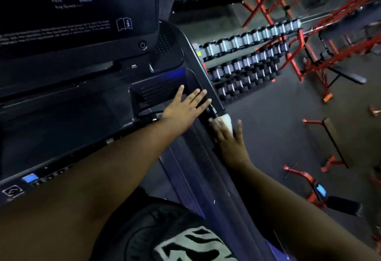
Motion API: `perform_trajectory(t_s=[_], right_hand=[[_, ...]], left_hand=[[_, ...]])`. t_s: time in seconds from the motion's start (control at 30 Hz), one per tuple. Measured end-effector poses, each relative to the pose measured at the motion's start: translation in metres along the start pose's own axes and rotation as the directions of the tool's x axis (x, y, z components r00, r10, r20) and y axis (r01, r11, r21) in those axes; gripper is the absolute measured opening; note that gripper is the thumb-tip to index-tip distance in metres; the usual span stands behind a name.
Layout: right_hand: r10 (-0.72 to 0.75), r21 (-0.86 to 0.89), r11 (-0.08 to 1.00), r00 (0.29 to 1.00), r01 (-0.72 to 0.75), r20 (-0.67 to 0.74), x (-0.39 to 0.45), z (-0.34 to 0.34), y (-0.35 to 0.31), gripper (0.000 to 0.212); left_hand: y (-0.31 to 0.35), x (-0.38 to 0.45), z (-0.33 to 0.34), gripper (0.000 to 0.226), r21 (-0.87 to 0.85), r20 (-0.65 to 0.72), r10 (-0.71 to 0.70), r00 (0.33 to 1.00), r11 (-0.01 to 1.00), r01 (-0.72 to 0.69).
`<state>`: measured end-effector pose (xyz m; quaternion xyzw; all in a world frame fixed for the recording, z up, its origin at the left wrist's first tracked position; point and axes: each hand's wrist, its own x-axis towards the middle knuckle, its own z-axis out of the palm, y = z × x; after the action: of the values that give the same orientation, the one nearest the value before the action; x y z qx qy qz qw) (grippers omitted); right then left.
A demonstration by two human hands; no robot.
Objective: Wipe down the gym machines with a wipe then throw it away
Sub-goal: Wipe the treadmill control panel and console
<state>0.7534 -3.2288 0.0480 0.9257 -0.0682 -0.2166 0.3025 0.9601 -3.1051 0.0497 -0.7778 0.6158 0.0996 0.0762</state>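
Across the upper left of the frame stands the dark console (78, 13) of a treadmill (61, 116). Near the centre, the left hand (183, 110) lies flat with fingers spread on the machine's side tray. Just right of it, the right hand (228, 139) presses a white wipe (225, 121) against the side rail, fingers extended over it. Dumbbell racks (247, 54) and red benches (329, 137) fill the right side.
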Motion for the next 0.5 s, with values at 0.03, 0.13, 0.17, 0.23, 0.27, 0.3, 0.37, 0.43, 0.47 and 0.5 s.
perform_trajectory(t_s=[0.03, 0.13, 0.17, 0.23, 0.27, 0.3, 0.37, 0.43, 0.47, 0.5], right_hand=[[-0.07, -0.1, 0.992, 0.996, 0.075, 0.054, 0.007, 0.0, -0.005, 0.075], [-0.177, -0.264, 0.94, 0.97, 0.217, 0.167, 0.015, -0.003, -0.009, 0.079], [-0.187, -0.249, 0.944, 0.972, 0.219, 0.145, 0.013, -0.003, -0.007, 0.078], [-0.111, -0.077, 0.991, 0.994, 0.112, 0.017, 0.003, -0.006, 0.002, 0.073], [-0.039, 0.049, 0.998, 0.998, 0.041, -0.051, -0.005, -0.005, 0.006, 0.071], [0.025, 0.127, 0.992, 0.996, -0.014, -0.091, -0.015, -0.002, 0.008, 0.072], [0.059, 0.165, 0.985, 0.994, -0.043, -0.097, -0.025, 0.006, 0.009, 0.079], [0.004, 0.102, 0.995, 0.999, 0.0, -0.04, -0.021, 0.008, 0.005, 0.082], [-0.04, 0.027, 0.999, 0.999, 0.039, 0.014, -0.016, 0.008, 0.001, 0.081], [-0.091, -0.067, 0.993, 0.994, 0.095, 0.069, -0.012, 0.007, -0.003, 0.081]], left_hand=[[0.0, 0.001, 0.0, 0.092, 0.015, -0.002, 0.002, 1.0, 1.0, -0.002], [0.002, -0.001, 0.002, 0.099, 0.039, 0.001, 0.016, 1.0, 0.999, -0.016], [0.003, -0.002, 0.004, 0.099, 0.048, -0.001, 0.027, 1.0, 0.998, -0.027], [0.004, -0.006, 0.003, 0.096, 0.087, -0.011, 0.071, 0.997, 0.994, -0.07], [0.004, -0.007, 0.002, 0.096, 0.103, -0.017, 0.094, 0.995, 0.99, -0.092], [0.004, -0.006, 0.002, 0.096, 0.112, -0.022, 0.116, 0.993, 0.987, -0.113], [0.003, -0.006, 0.0, 0.095, 0.121, -0.022, 0.143, 0.99, 0.983, -0.139], [0.003, -0.006, 0.001, 0.093, 0.121, -0.031, 0.152, 0.988, 0.982, -0.147], [0.004, -0.006, 0.002, 0.093, 0.127, -0.035, 0.154, 0.987, 0.981, -0.149], [0.004, -0.006, 0.004, 0.092, 0.134, -0.04, 0.156, 0.987, 0.98, -0.149]])
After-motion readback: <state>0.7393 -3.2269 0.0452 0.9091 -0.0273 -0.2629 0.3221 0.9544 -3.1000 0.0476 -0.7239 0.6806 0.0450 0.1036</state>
